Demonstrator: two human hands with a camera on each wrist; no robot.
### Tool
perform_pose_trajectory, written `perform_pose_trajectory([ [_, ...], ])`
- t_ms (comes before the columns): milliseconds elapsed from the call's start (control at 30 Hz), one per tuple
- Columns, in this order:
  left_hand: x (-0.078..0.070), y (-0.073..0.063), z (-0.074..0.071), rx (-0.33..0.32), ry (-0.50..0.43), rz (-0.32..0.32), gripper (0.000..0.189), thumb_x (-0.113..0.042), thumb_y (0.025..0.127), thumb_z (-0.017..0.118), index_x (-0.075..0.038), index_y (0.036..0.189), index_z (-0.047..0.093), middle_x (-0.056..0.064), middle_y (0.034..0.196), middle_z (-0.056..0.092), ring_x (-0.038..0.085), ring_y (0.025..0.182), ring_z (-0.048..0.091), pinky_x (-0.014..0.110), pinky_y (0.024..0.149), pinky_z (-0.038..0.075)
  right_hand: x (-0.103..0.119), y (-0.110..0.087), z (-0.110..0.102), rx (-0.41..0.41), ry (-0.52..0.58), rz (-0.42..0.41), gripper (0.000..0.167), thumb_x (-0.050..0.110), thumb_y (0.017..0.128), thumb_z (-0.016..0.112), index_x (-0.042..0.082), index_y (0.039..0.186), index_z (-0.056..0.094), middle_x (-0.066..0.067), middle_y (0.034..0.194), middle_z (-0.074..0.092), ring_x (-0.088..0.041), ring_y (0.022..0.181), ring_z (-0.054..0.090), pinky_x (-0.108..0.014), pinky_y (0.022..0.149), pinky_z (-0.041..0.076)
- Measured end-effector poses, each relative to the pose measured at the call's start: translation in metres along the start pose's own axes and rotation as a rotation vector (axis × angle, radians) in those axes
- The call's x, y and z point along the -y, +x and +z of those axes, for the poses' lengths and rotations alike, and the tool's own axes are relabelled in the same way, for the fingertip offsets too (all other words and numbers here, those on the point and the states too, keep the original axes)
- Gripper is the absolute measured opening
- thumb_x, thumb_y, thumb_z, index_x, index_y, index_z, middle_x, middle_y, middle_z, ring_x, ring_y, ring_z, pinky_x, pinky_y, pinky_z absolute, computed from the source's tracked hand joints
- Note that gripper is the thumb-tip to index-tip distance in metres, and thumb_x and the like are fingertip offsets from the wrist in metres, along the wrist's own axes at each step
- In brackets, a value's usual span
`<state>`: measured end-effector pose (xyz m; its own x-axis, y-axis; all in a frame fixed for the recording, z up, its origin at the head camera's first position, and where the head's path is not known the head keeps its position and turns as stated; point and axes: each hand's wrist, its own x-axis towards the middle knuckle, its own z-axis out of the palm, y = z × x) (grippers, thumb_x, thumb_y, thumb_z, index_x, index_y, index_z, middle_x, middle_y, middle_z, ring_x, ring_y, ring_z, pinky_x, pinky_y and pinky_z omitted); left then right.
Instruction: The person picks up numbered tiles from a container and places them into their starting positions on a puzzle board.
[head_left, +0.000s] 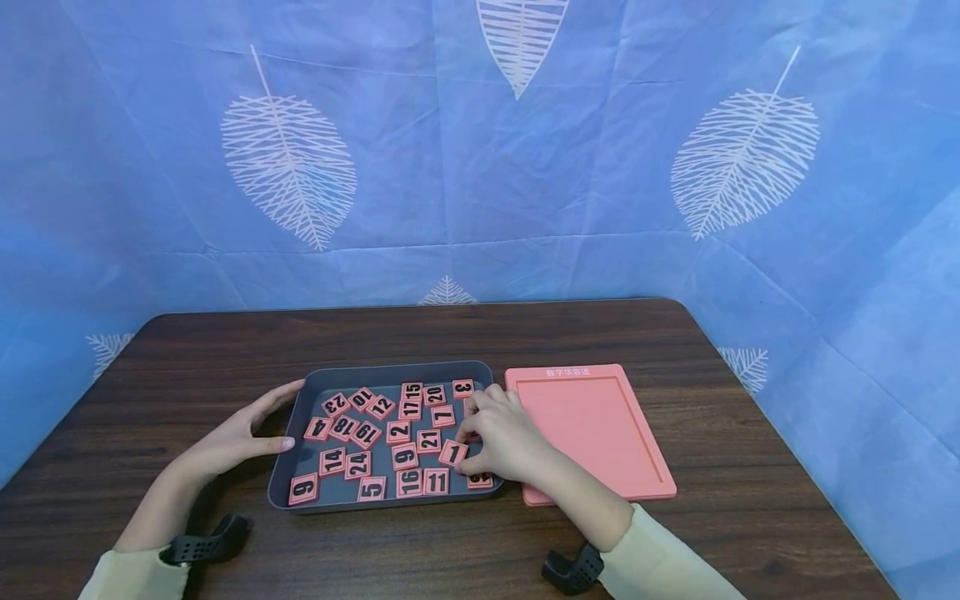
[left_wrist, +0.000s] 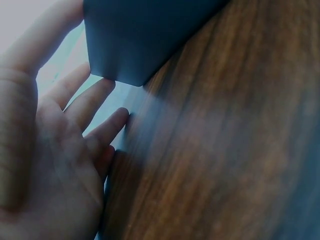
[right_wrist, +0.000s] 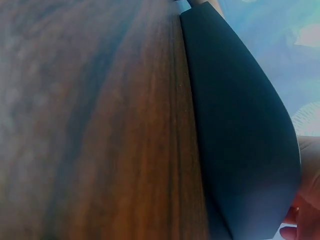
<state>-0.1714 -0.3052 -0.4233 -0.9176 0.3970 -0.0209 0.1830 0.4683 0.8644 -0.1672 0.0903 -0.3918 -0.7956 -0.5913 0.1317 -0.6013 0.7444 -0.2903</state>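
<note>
A dark grey tray holds several pink tiles with black numbers, lying at varied angles. My right hand reaches over the tray's right end and pinches the tile numbered 1 between thumb and fingers. Part of that hand covers other tiles at the right wall. At the left end, my left hand touches the tray's outer side with its thumb and fingertips, fingers spread and fairly straight. In the left wrist view, the left hand is beside the tray's corner. The right wrist view shows mostly the tray's outer wall.
To the right of the tray lies a flat pink frame board with a raised rim and white characters along its top. Both rest on a dark wood table. A blue cloth with white leaf patterns hangs behind it.
</note>
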Motion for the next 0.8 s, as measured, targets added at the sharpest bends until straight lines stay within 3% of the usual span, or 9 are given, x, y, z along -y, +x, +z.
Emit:
perform_pose_trajectory([
  [267, 0.001, 0.0, 0.001, -0.004, 0.0, -0.002, 0.08, -0.013, 0.088, 0.068, -0.009, 0.153, 0.021, 0.026, 0.153, 0.017, 0.052, 0.135, 0.014, 0.079, 0.091, 0.015, -0.005, -0.002, -0.009, -0.07, 0.008, -0.058, 0.024, 0.038, 0.068, 0.086, 0.024, 0.086, 0.078, 0.006, 0.097, 0.05, -0.016, 0.09, 0.037, -0.035, 0.075, 0.029],
  [433, 0.003, 0.0, 0.002, -0.006, 0.002, -0.023, 0.079, -0.015, 0.089, 0.067, -0.01, 0.153, 0.02, 0.026, 0.153, 0.017, 0.052, 0.136, 0.013, 0.079, 0.091, 0.015, -0.009, -0.003, -0.018, -0.113, -0.001, -0.085, 0.023, 0.035, 0.068, 0.086, 0.025, 0.087, 0.078, 0.008, 0.092, 0.044, -0.017, 0.089, 0.035, -0.036, 0.075, 0.028],
  [633, 0.003, -0.001, 0.002, -0.002, 0.003, -0.028, 0.08, -0.015, 0.09, 0.067, -0.011, 0.154, 0.019, 0.026, 0.154, 0.016, 0.052, 0.136, 0.012, 0.079, 0.09, 0.015, -0.017, -0.005, -0.029, -0.15, -0.009, -0.093, 0.024, 0.033, 0.069, 0.086, 0.024, 0.09, 0.079, 0.007, 0.087, 0.036, -0.017, 0.087, 0.032, -0.038, 0.074, 0.024],
  [800, 0.002, -0.001, 0.003, -0.001, 0.002, -0.038, 0.08, -0.016, 0.09, 0.067, -0.012, 0.154, 0.019, 0.025, 0.154, 0.015, 0.052, 0.136, 0.012, 0.078, 0.09, 0.016, -0.026, -0.007, -0.04, -0.176, -0.014, -0.081, 0.023, 0.03, 0.07, 0.085, 0.024, 0.091, 0.079, 0.007, 0.09, 0.041, -0.018, 0.089, 0.034, -0.039, 0.076, 0.025],
])
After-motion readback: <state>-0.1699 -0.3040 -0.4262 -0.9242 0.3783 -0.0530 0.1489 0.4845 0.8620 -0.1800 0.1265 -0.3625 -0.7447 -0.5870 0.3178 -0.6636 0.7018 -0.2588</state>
